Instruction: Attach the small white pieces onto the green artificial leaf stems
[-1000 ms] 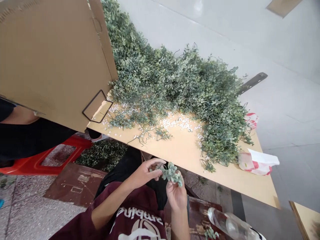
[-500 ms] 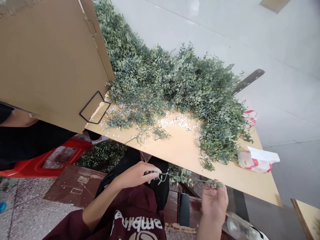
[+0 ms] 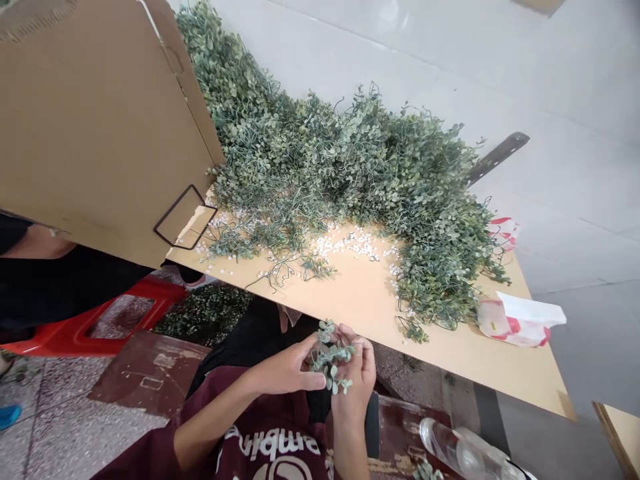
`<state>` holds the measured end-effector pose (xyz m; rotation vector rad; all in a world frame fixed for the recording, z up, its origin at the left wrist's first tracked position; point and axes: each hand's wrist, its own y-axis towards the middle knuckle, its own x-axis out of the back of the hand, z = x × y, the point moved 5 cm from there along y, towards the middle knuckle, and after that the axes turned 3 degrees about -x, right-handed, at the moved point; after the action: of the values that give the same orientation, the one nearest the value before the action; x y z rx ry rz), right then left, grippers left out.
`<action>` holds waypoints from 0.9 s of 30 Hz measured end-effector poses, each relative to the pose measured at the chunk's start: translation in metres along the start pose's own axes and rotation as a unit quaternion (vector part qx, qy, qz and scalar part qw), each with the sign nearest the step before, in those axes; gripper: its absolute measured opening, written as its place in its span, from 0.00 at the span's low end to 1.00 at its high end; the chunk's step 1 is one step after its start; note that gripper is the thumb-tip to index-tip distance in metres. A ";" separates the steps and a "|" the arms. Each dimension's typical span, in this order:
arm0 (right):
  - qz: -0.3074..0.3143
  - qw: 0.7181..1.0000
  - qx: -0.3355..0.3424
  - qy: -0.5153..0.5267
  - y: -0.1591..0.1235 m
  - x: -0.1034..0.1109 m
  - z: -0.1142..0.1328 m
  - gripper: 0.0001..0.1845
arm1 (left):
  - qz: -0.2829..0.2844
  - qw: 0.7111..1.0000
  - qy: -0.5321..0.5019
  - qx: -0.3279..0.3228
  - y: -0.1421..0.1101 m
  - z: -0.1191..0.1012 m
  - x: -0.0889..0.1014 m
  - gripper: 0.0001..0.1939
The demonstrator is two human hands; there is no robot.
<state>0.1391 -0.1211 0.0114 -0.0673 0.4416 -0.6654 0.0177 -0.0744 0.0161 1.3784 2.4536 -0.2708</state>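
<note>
My left hand (image 3: 286,368) and my right hand (image 3: 356,373) are together in front of my lap, just below the table's near edge. Between them is a small sprig of artificial green leaves (image 3: 331,357), and the fingers of both hands close around it. Some fingertips are hidden behind the leaves. On the table beyond lies a large heap of the same artificial greenery (image 3: 340,153). Many small white pieces (image 3: 350,243) are scattered at its near side, with a few loose stems (image 3: 283,270) beside them.
A big cardboard box (image 3: 100,133) stands on the table's left end. At the right lies a red-and-white packet (image 3: 520,320). Below are a phone (image 3: 372,423) partly behind my right forearm, a clear bottle (image 3: 445,443) and a red stool (image 3: 115,320). Another person sits at the left.
My right hand has moved left to meet my left hand. The sprig, stretched between the hands before, is now bunched up between them. Another sprig now shows on the bench below.
</note>
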 end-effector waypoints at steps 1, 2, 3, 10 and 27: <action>0.007 1.000 0.009 -0.011 -0.001 -0.002 -0.001 0.12 | -0.022 1.000 -0.018 0.002 0.001 0.004 -0.001 0.29; 0.015 0.999 0.016 -0.022 -0.001 -0.003 -0.002 0.12 | -0.056 0.998 -0.031 0.010 0.002 0.009 0.001 0.25; 0.025 0.999 0.020 -0.033 0.000 -0.003 -0.002 0.13 | -0.095 0.994 -0.041 0.022 0.002 0.013 0.003 0.22; 0.053 0.997 -0.019 -0.055 0.011 0.014 -0.005 0.16 | -0.268 0.961 0.065 0.015 -0.001 0.004 0.031 0.19; 0.004 0.992 0.024 0.125 0.013 0.046 0.039 0.20 | -0.410 0.851 0.320 -0.078 -0.019 -0.015 0.061 0.08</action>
<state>0.1950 -0.1415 0.0270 0.0646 0.6665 -0.6780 -0.0314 -0.0309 0.0080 0.2634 3.4061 0.2649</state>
